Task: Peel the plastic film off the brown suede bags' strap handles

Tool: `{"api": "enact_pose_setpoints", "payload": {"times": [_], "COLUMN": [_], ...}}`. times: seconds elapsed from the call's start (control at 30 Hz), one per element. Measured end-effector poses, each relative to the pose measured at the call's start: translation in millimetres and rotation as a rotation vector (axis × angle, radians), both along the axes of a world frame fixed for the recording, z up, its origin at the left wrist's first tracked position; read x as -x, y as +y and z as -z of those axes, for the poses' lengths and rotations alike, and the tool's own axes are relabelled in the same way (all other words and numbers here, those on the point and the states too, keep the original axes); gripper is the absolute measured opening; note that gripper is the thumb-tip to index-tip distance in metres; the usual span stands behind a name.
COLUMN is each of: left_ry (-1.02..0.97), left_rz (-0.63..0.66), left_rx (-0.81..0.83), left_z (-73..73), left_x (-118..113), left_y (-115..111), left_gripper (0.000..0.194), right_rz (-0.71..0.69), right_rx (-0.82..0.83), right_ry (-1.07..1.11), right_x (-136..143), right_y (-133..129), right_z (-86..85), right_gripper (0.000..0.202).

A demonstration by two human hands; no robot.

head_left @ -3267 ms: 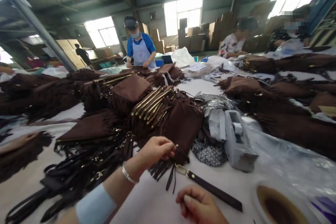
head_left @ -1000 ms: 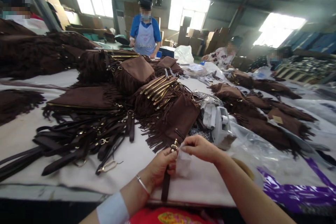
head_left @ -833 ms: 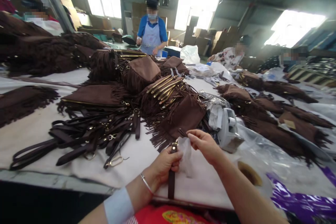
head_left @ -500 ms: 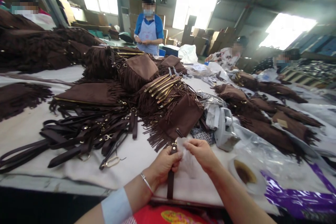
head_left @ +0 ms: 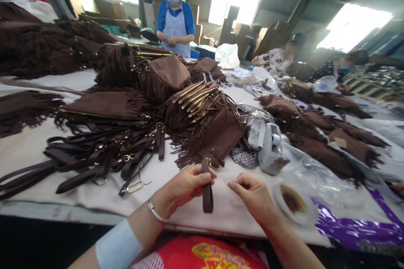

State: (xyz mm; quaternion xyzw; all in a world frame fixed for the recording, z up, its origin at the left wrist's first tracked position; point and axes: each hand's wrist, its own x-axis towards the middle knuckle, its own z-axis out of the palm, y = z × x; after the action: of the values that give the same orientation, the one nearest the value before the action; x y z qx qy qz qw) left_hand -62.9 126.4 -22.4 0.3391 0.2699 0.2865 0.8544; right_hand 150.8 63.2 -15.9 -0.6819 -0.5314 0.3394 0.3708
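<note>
My left hand is closed on a dark brown strap, which hangs down in a loop below the fingers. Gold-coloured metal shows at the strap's upper end. Just to the right, my right hand is pinched, apart from the strap. A thin whitish sheet shows faintly at its fingertips, hard to tell from the pale tabletop. Directly beyond my hands lies a brown fringed bag with a small zip pull near its lower edge.
Many brown straps lie left on the table, with stacked fringed bags behind. A grey tape dispenser, a tape roll and purple plastic packaging are right. A person in a blue shirt stands across the table.
My right hand has moved right and away from the strap with the white sheet. My left hand has shifted slightly left and up, and the strap's lower end now hangs as a loop.
</note>
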Motion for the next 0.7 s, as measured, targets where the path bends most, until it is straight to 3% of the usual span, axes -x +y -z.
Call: {"api": "enact_pose_setpoints", "payload": {"times": [0.13, 0.3, 0.53, 0.7], "left_ry": [0.096, 0.253, 0.296, 0.281], "left_rz": [-0.190, -0.307, -0.400, -0.358], "left_rx": [-0.131, -0.276, -0.336, -0.366], "left_z": [-10.9, -8.6, -6.0, -6.6], "left_x": [-18, -28, -23, -20], "left_y": [17, 18, 15, 11], "left_gripper": [0.034, 0.028, 0.027, 0.025], "right_rz": [-0.019, 0.014, 0.039, 0.066], "right_rx": [-0.003, 0.030, 0.062, 0.113], "right_ry": [-0.022, -0.008, 0.056, 0.123], "right_x": [10, 13, 15, 16], "right_y": [-11, -16, -13, -13], "right_z": [-0.6, -2.9, -4.0, -6.0], "right_gripper": [0.031, 0.033, 0.034, 0.037]}}
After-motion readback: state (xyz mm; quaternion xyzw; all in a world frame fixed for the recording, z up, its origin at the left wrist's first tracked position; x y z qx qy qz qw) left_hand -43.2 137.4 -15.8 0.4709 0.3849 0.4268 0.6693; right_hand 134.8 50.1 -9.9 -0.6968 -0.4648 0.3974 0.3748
